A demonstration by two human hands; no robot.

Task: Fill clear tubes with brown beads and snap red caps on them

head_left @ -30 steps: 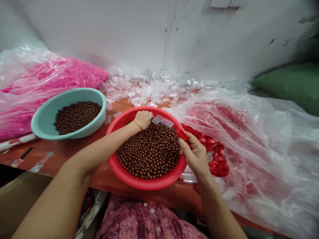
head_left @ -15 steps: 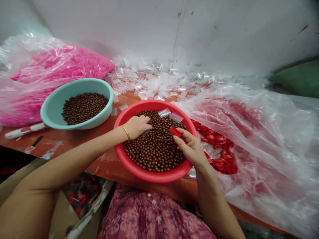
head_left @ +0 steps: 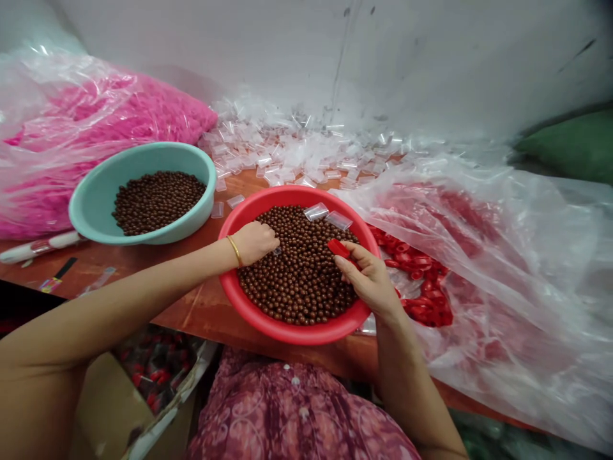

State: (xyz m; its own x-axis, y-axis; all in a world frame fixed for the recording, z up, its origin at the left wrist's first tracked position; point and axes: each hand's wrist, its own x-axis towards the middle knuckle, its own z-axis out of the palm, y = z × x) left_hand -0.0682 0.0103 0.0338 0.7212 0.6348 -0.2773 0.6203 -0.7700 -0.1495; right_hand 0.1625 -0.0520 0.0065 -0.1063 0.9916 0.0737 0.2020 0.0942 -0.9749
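A red basin full of brown beads stands in front of me on the table. My left hand is closed, with its fingers down at the beads on the left side. A bit of a clear plastic piece shows at its fingertips; the rest is hidden. Over the right side of the basin, my right hand pinches a small red plastic cap between thumb and fingers. Two clear flat plastic sleeves lie on the beads near the far rim.
A light-blue basin with more brown beads stands left. Behind it is a bag of pink pieces. Clear sleeves are heaped along the wall. At right, an open plastic bag holds red caps. A cardboard box sits below left.
My left hand has drawn slightly left, and its fingers have curled in closer at the beads. The right hand still holds the red cap in nearly the same spot. The view has shifted slightly.
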